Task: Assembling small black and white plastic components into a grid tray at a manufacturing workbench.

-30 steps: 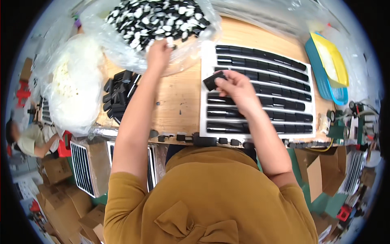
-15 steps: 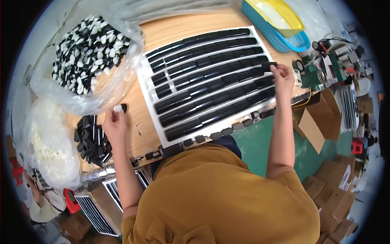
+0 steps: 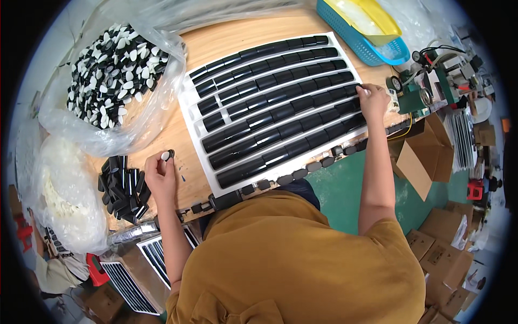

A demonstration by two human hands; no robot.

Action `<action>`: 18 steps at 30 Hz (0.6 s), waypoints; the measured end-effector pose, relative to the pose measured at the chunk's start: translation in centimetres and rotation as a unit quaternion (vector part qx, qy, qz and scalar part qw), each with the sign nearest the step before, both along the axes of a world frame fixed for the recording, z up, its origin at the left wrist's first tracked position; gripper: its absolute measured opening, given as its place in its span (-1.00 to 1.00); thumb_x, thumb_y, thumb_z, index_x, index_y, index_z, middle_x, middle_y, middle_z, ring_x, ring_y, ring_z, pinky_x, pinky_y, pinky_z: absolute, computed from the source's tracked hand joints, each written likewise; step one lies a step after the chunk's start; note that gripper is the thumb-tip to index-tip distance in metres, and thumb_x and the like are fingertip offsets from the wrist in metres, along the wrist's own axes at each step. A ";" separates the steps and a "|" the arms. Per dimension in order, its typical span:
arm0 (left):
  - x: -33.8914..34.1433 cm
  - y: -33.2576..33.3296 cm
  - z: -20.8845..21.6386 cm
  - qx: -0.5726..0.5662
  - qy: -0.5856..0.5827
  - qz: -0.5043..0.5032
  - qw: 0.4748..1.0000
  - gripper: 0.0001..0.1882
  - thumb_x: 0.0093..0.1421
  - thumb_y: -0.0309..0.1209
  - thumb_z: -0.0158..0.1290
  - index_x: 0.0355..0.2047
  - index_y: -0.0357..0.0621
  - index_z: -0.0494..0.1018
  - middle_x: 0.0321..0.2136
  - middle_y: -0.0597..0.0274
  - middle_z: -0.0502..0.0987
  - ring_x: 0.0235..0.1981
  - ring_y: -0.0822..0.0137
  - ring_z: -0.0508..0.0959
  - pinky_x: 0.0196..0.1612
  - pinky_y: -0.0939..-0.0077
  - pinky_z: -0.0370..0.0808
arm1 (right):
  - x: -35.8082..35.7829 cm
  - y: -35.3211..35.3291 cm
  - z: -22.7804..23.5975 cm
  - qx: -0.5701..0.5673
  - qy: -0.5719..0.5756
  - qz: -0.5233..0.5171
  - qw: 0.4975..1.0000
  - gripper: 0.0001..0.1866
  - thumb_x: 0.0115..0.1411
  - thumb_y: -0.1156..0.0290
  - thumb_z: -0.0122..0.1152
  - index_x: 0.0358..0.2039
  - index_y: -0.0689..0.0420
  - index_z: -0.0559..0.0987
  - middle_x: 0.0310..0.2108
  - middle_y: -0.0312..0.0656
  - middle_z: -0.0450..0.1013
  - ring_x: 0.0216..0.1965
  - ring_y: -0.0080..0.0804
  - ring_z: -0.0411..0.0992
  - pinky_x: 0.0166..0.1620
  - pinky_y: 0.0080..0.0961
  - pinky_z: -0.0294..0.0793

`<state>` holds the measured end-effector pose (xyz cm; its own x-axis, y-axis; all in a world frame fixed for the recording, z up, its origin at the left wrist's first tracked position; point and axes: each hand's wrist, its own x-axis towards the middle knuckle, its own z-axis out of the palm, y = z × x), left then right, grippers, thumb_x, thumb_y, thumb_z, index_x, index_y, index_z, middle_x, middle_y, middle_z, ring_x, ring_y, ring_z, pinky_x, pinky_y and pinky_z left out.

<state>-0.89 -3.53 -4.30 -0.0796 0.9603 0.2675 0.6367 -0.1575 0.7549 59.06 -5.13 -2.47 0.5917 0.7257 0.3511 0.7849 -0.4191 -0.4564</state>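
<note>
In front of me lies a white tray [image 3: 203, 167] with curved rows of black cylindrical pieces [image 3: 253, 141]. My right hand [image 3: 373, 102] is at the tray's right end, thumb and forefinger closed at the end of a black cylindrical piece [image 3: 348, 90] that lies in a row; the fingers partly cover it. To the left of the tray, just above the table, my left hand [image 3: 161, 178] pinches a small oval cap [image 3: 166, 155] showing white and black. Beside that hand is a heap of loose black cylindrical pieces [image 3: 121, 186].
A clear plastic bag [image 3: 135, 135] holds many black and white oval caps [image 3: 116, 75] at the far left. A blue basket [image 3: 359, 48] with a yellow tray [image 3: 372, 21] stands at the back right. Right of the tray is green machinery [image 3: 415, 102]; cardboard boxes [image 3: 423, 151] stand below.
My right hand has brought the black cylindrical piece down into the tray row's right end. My left hand has moved slightly right and nearer to me, still pinching the oval cap.
</note>
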 end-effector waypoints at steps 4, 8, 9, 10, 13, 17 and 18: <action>0.3 -0.3 0.0 0.024 0.020 0.011 0.999 -0.78 0.16 -0.60 0.19 -0.17 -0.27 0.53 -0.27 0.27 0.52 -0.27 0.48 0.50 -0.16 0.62 0.45 | -2.1 0.2 0.8 -0.066 -0.251 -0.063 0.964 -0.68 0.14 0.07 0.34 -0.12 -0.15 0.71 0.09 -0.06 0.41 0.11 0.08 0.26 0.09 0.01 0.31; 1.1 -0.3 0.6 0.034 0.017 0.015 0.999 -0.75 0.10 -0.60 0.21 -0.18 -0.23 0.54 -0.28 0.17 0.54 -0.24 0.30 0.52 -0.11 0.49 0.46 | -2.2 3.3 0.4 -0.076 -0.192 -0.108 0.973 -0.65 0.16 -0.02 0.29 -0.10 -0.17 0.71 0.13 -0.05 0.39 0.16 0.11 0.24 0.14 0.06 0.26; 1.2 -0.4 0.7 0.034 0.007 0.021 0.999 -0.74 0.06 -0.59 0.22 -0.19 -0.21 0.55 -0.30 0.14 0.55 -0.23 0.19 0.52 -0.10 0.41 0.46 | -2.4 4.2 0.4 -0.118 -0.162 -0.129 0.971 -0.63 0.18 -0.05 0.26 -0.07 -0.20 0.70 0.14 -0.08 0.40 0.17 0.10 0.25 0.16 0.06 0.27; 1.1 -0.4 0.7 0.038 0.014 0.019 0.999 -0.73 0.04 -0.59 0.23 -0.20 -0.20 0.55 -0.31 0.13 0.55 -0.23 0.17 0.53 -0.09 0.39 0.46 | -2.4 5.2 0.1 -0.139 -0.163 -0.123 0.969 -0.62 0.18 -0.06 0.26 -0.07 -0.22 0.70 0.17 -0.09 0.39 0.20 0.11 0.24 0.20 0.07 0.25; 0.7 -0.3 0.5 0.049 0.049 0.004 0.998 -0.75 0.09 -0.60 0.23 -0.19 -0.23 0.54 -0.30 0.19 0.54 -0.25 0.31 0.53 -0.11 0.49 0.46 | -2.4 5.1 -0.4 -0.148 -0.189 -0.127 0.963 -0.64 0.17 -0.07 0.27 -0.08 -0.24 0.71 0.16 -0.10 0.40 0.18 0.10 0.26 0.18 0.08 0.27; 1.0 -0.4 0.9 0.061 0.046 0.012 0.997 -0.75 0.07 -0.59 0.24 -0.21 -0.24 0.53 -0.31 0.16 0.54 -0.26 0.26 0.53 -0.13 0.48 0.46 | -2.6 5.9 0.8 -0.148 -0.099 -0.152 0.972 -0.61 0.07 -0.07 0.36 -0.14 -0.18 0.71 0.11 -0.15 0.43 0.17 0.06 0.24 0.17 0.09 0.22; 1.2 -0.3 1.1 0.057 0.048 0.014 0.997 -0.75 0.05 -0.60 0.25 -0.22 -0.24 0.54 -0.31 0.16 0.55 -0.25 0.23 0.54 -0.13 0.45 0.47 | -2.4 6.2 1.2 -0.168 -0.073 -0.165 0.969 -0.62 0.04 -0.06 0.40 -0.16 -0.20 0.72 0.11 -0.17 0.44 0.18 0.05 0.25 0.17 0.09 0.23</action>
<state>0.26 -3.86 -3.18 -0.0744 0.9213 0.3816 0.7105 -0.2195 0.6686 56.71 1.06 -1.26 0.7737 0.5925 0.2243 0.6277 -0.7649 -0.1449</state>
